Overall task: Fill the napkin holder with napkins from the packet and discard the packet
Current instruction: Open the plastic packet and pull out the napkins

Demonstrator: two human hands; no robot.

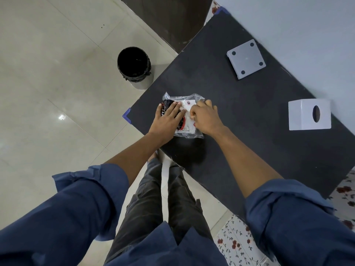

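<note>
A clear plastic napkin packet with black, red and white print lies near the left corner of the black table. My left hand presses flat on its left side. My right hand is closed in a pinch on the packet's right edge. The white box-shaped napkin holder with an oval slot stands at the right of the table. Its white base plate with dark round pads lies apart at the far side.
A bin lined with a black bag stands on the tiled floor left of the table. A white wall runs along the table's far right side. A floral cloth shows below the table's near edge.
</note>
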